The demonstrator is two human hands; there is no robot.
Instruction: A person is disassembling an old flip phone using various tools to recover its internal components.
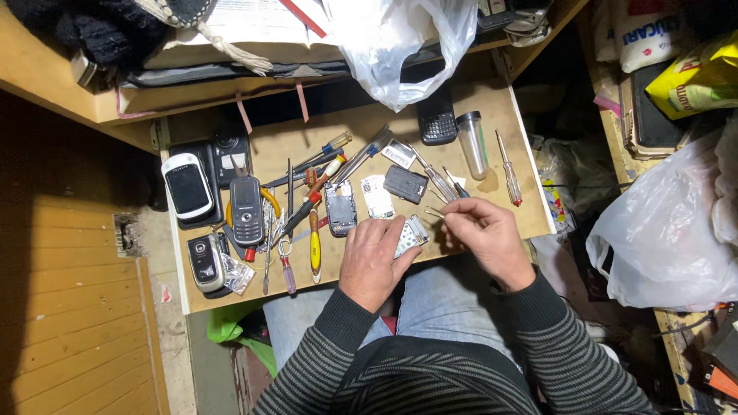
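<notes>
Silver keypad panel [412,234] sat pinned under the left hand [374,257], fingers pressed flat on it at the bench's [530,219] near edge. Right hand [486,234], just beside it, pinched thin metal tweezers [437,212], tips aimed left toward the panel. Panel's long axis tilted up-right, between both hands. Beyond them lay an opened phone body [340,207] and screwdrivers [315,238].

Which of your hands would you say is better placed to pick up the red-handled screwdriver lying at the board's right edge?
Probably the right hand: it is nearer the red-handled screwdriver, though it pinches tweezers. The left hand rests on the silver phone part, farther away.
</notes>
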